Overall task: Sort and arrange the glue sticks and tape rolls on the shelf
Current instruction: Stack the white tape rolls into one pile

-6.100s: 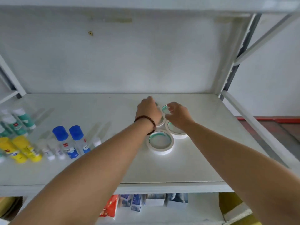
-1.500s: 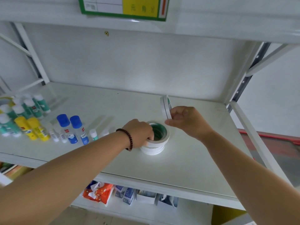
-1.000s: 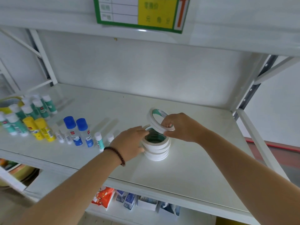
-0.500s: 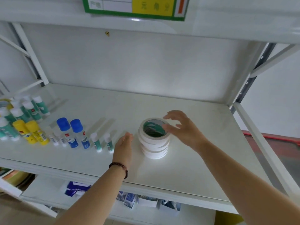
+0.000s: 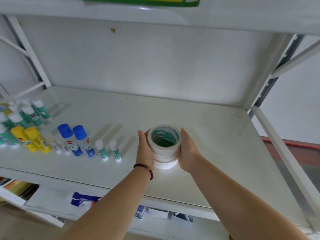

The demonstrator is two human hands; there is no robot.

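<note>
Both hands are now closing in on the stack of tape rolls (image 5: 163,146), whereas half a second ago the left hand (image 5: 145,149) was lying apart from it on the shelf (image 5: 216,153) and the right hand (image 5: 187,152) was hovering over its top. Each hand is pressing a flat palm against one side of the stack, left hand on the left side and right hand on the right, with fingers extended rather than curled, so the grip is a two-sided squeeze between straight hands. White rolls with green inner cores are sitting one upon another, upright, near the middle of the shelf and toward its front edge. A dark beaded bracelet (image 5: 147,168) is circling the left wrist. To the left of the stack, well apart from it, glue containers are standing in a rough row: two small white-capped glue sticks (image 5: 108,150) nearest the hands, then two blue-capped bottles (image 5: 76,140), then two yellow glue sticks (image 5: 30,139), and a cluster of green-labelled glue sticks (image 5: 26,113) at the far left. Below, a lower shelf (image 5: 52,201) is carrying a blue packet (image 5: 83,200) and some small boxes. A green-edged sign (image 5: 138,0) is showing at the top edge.
</note>
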